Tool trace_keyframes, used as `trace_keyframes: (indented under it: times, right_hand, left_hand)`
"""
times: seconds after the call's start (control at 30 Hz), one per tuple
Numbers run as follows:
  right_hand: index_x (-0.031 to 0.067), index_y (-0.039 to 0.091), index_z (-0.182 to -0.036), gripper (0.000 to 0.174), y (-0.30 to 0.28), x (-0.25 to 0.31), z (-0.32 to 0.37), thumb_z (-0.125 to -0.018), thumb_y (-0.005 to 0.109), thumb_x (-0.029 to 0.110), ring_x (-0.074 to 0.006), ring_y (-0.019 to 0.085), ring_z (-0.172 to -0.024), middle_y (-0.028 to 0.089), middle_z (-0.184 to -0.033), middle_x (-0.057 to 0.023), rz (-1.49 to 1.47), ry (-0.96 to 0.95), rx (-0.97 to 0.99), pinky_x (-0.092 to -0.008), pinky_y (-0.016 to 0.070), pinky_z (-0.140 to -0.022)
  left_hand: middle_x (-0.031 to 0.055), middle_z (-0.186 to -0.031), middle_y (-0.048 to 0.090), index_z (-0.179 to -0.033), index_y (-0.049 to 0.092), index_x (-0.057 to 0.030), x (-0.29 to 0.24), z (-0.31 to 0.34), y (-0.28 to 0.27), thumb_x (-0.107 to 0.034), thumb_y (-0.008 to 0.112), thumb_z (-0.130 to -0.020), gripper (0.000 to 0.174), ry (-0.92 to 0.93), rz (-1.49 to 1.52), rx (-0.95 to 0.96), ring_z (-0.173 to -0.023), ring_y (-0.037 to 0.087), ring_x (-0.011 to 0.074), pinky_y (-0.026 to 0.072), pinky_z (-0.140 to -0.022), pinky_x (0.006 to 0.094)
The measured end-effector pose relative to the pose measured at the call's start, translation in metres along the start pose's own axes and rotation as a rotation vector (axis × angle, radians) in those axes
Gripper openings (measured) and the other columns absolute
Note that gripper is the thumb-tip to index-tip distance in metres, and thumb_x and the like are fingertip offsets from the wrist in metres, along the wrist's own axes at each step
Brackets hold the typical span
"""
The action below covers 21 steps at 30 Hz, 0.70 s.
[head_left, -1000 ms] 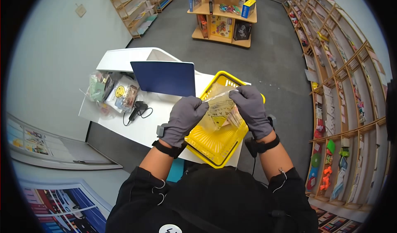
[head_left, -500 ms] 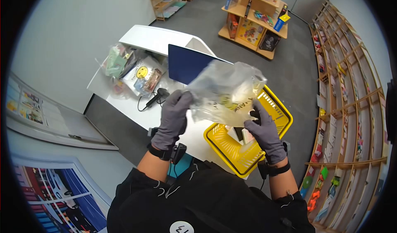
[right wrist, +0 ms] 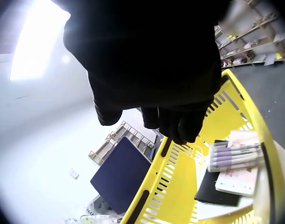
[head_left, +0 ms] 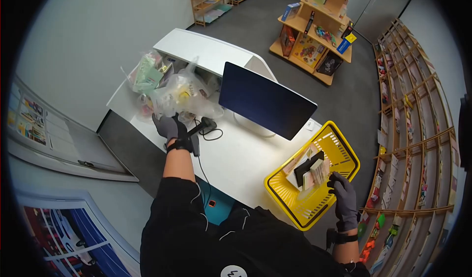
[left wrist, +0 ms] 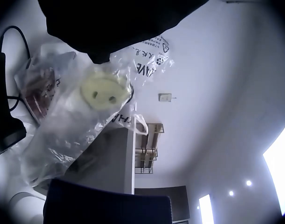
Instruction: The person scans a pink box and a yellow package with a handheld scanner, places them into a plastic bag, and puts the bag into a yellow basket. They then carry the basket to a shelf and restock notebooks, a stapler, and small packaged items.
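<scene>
My gloved left hand (head_left: 169,127) is at the near edge of a clear plastic bag (head_left: 183,91) printed with a yellow smiley and grips it. The bag lies crumpled across other bagged goods (head_left: 147,75) at the counter's left end. In the left wrist view, the bag (left wrist: 86,112) spreads out from beneath the dark hand, whose fingertips are hidden. My right hand (head_left: 344,201) hovers at the right rim of the yellow basket (head_left: 305,226), fingers loosely bent around nothing. Inside the basket lie a black notebook (right wrist: 217,189), pale notebooks (right wrist: 242,179) and a clear pack of purple pens (right wrist: 233,156).
A monitor (head_left: 265,100) stands on the white counter (head_left: 231,154) between the bags and the basket. Beside my left hand lies a black handheld scanner (head_left: 204,125) with its cable. Wooden shelves (head_left: 418,119) line the right wall, and a wooden display stand (head_left: 312,41) is ahead.
The bag went from between both hands above the basket to the pile at left, along with my left hand. My right hand let go and moved to the basket's right side.
</scene>
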State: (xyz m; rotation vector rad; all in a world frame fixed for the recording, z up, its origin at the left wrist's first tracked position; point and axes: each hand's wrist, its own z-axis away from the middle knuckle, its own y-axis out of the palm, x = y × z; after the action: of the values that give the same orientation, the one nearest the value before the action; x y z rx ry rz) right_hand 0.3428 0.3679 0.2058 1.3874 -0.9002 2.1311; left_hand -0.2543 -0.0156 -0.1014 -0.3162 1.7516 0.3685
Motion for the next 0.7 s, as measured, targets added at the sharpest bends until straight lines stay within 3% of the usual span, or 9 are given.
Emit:
trace_keyframes:
  times: [0.03, 0.2, 0.27, 0.37, 0.4, 0.5, 0.53, 0.63, 0.7]
  right_hand:
    - [0.0006, 0.064, -0.146, 0.043, -0.003, -0.004, 0.006, -0.106, 0.062, 0.017, -0.0198, 0.071, -0.111, 0.072, -0.131, -0.0113, -0.029, 0.020, -0.046, -0.0324, 0.0562, -0.092]
    - [0.0008, 0.065, -0.145, 0.044, -0.017, -0.028, 0.034, -0.107, 0.063, 0.023, -0.0212, 0.072, -0.108, 0.073, -0.129, -0.0121, -0.088, 0.095, -0.191, -0.0333, 0.0568, -0.088]
    - [0.0009, 0.065, -0.145, 0.044, -0.018, -0.035, 0.044, -0.108, 0.062, 0.025, -0.0219, 0.073, -0.108, 0.073, -0.129, -0.0123, -0.086, 0.111, -0.223, -0.0334, 0.0569, -0.087]
    - [0.0012, 0.064, -0.145, 0.046, -0.022, -0.037, 0.061, -0.110, 0.061, 0.031, -0.0233, 0.073, -0.104, 0.073, -0.127, -0.0130, -0.121, 0.173, -0.257, -0.0349, 0.0573, -0.084]
    - [0.0012, 0.064, -0.145, 0.046, -0.023, -0.039, 0.066, -0.110, 0.061, 0.031, -0.0233, 0.073, -0.104, 0.073, -0.127, -0.0130, -0.112, 0.178, -0.262, -0.0349, 0.0573, -0.084]
    - [0.0017, 0.065, -0.143, 0.047, -0.027, -0.042, 0.070, -0.110, 0.061, 0.035, -0.0247, 0.074, -0.103, 0.074, -0.126, -0.0132, -0.105, 0.261, -0.296, -0.0355, 0.0567, -0.083]
    - [0.0017, 0.065, -0.143, 0.047, -0.027, -0.042, 0.069, -0.110, 0.061, 0.035, -0.0247, 0.074, -0.103, 0.074, -0.126, -0.0132, -0.102, 0.269, -0.289, -0.0355, 0.0567, -0.083]
    - [0.0020, 0.066, -0.140, 0.049, -0.032, -0.047, 0.070, -0.110, 0.062, 0.040, -0.0243, 0.074, -0.099, 0.075, -0.123, -0.0130, -0.144, 0.188, -0.336, -0.0358, 0.0562, -0.081]
    - [0.0022, 0.067, -0.140, 0.050, -0.036, -0.055, 0.065, -0.110, 0.062, 0.042, -0.0239, 0.074, -0.098, 0.075, -0.122, -0.0127, -0.179, 0.178, -0.377, -0.0356, 0.0559, -0.080]
  left_hand:
    - [0.0116, -0.135, 0.074, -0.155, 0.056, -0.0104, 0.064, -0.069, 0.004, -0.021, 0.052, -0.110, 0.046, 0.293, -0.306, 0.043, -0.120, 0.071, 0.0234, 0.0560, -0.101, 0.0389]
    - [0.0129, -0.140, 0.072, -0.153, 0.058, -0.0120, -0.035, -0.036, 0.136, -0.025, 0.055, -0.108, 0.047, 0.061, -0.445, 0.326, -0.134, 0.063, 0.0278, 0.0454, -0.116, 0.0431]
    - [0.0132, -0.141, 0.072, -0.152, 0.059, -0.0124, -0.053, -0.027, 0.163, -0.025, 0.056, -0.107, 0.047, -0.002, -0.471, 0.405, -0.137, 0.062, 0.0289, 0.0428, -0.120, 0.0441]
    - [0.0157, -0.141, 0.071, -0.152, 0.060, -0.0126, -0.043, -0.014, 0.200, -0.022, 0.056, -0.107, 0.046, 0.351, -0.851, 0.594, -0.134, 0.062, 0.0333, 0.0487, -0.113, 0.0450]
    - [0.0157, -0.141, 0.071, -0.152, 0.060, -0.0126, -0.038, -0.013, 0.210, -0.022, 0.056, -0.107, 0.046, 0.342, -0.847, 0.601, -0.134, 0.062, 0.0333, 0.0487, -0.113, 0.0450]
    - [0.0146, -0.137, 0.071, -0.151, 0.061, -0.0081, -0.019, -0.020, 0.229, -0.024, 0.061, -0.105, 0.049, 0.726, -0.855, 1.031, -0.124, 0.068, 0.0295, 0.0566, -0.098, 0.0399]
    - [0.0146, -0.137, 0.071, -0.151, 0.061, -0.0081, -0.026, -0.020, 0.222, -0.024, 0.061, -0.105, 0.049, 0.718, -0.863, 1.034, -0.124, 0.068, 0.0295, 0.0566, -0.098, 0.0399]
    - [0.0134, -0.131, 0.071, -0.149, 0.062, -0.0030, -0.101, -0.018, 0.184, -0.029, 0.067, -0.103, 0.053, -0.576, 0.158, 0.902, -0.113, 0.070, 0.0214, 0.0567, -0.093, 0.0328]
    - [0.0123, -0.126, 0.073, -0.146, 0.063, 0.0007, -0.127, -0.024, 0.151, -0.033, 0.073, -0.101, 0.057, -0.424, 0.144, 0.693, -0.108, 0.070, 0.0175, 0.0565, -0.093, 0.0327]
